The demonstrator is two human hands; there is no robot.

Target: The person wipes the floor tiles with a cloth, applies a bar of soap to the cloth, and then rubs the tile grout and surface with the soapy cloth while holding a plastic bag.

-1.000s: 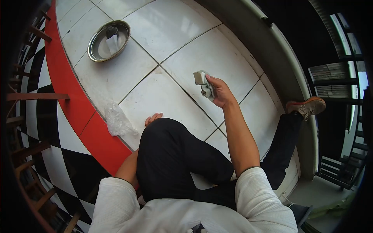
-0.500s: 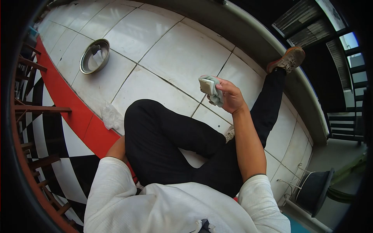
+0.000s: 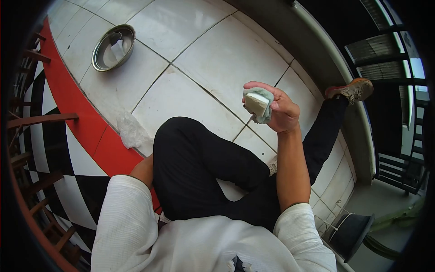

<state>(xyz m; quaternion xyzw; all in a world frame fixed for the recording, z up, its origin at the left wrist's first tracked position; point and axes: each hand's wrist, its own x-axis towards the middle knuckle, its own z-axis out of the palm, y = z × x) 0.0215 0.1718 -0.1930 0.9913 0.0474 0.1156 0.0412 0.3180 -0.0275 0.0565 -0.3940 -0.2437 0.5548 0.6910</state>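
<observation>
My right hand (image 3: pixel 283 111) is raised over the white tiles, closed around a pale green cloth (image 3: pixel 266 93) with a flat cream-and-white block (image 3: pixel 256 104) in it. The block's flat face shows between the fingers. On the left side only part of my upper arm shows; my left hand is hidden behind my bent knee. A round metal bowl (image 3: pixel 100 53) stands on the floor at the upper left, with a white piece (image 3: pixel 118 50) and something dark inside.
A crumpled clear plastic bag (image 3: pixel 131 130) lies beside the red floor strip (image 3: pixel 86 122). Brown wooden furniture (image 3: pixel 43 120) lines the left. My shoe (image 3: pixel 358 90) rests against the grey ledge (image 3: pixel 317 36) at right. A black plant pot (image 3: pixel 349 235) is at the lower right.
My right hand has shifted right in the view, and the cloth and block have turned so that the block's face shows more. The view itself has moved slightly.
</observation>
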